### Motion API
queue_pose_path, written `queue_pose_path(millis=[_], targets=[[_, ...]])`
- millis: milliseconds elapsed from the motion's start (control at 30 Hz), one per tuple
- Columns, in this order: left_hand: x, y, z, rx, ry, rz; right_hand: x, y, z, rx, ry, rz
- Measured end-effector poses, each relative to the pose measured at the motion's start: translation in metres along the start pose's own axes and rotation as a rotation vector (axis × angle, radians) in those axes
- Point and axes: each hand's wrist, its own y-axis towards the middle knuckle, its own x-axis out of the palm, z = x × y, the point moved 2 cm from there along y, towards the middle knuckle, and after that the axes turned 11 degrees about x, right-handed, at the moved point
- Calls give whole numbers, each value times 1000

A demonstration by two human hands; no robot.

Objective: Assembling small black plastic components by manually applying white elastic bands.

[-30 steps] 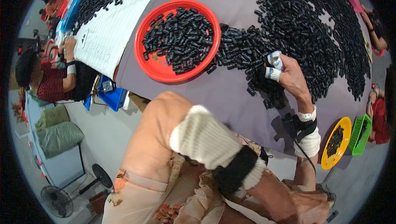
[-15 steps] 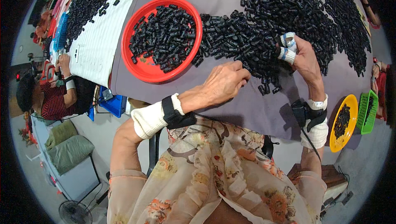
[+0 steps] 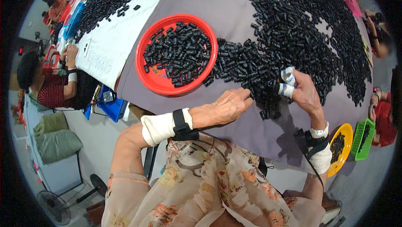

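Small black cylindrical plastic parts (image 3: 289,43) lie in a large heap on a grey cloth (image 3: 167,105). At the heap's near edge my left hand (image 3: 230,106) is closed, thumb and fingers pressed together; whatever they hold is hidden. My right hand (image 3: 307,95) is bent over the heap to its right, with white-and-blue coverings on thumb and finger. A small black cylindrical part (image 3: 276,88) shows at its pinched fingertips. Left of the heap, a round red tray (image 3: 144,78) holds many more of these parts. Both wrists wear white cuffs and black straps.
A yellow plate (image 3: 344,153) and a green basket (image 3: 361,153) with dark pieces are at the right. On a white cloth (image 3: 109,43) at the left lies another black heap. One person (image 3: 56,84) works at the left; others are at the right edge.
The whole view has shifted, so table, red tray and heap appear lower in the picture. Both hands stay close to the same spots by the heap, with small finger movements.
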Motion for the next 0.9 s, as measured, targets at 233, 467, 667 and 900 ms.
queue_pose_path(millis=[233,467,667,900], targets=[[2,-4,-1,-53,-51,102,15,8,-20,-106,-86,-186],[-59,0,-20,-636,-1139,594,20,23,-37,-136,273,-18],[-113,4,-26,-300,-1792,937,13,28,-88,-106,210,2],[-122,7,-21,-284,-1801,978,29,37,-119,-243,161,-38]])
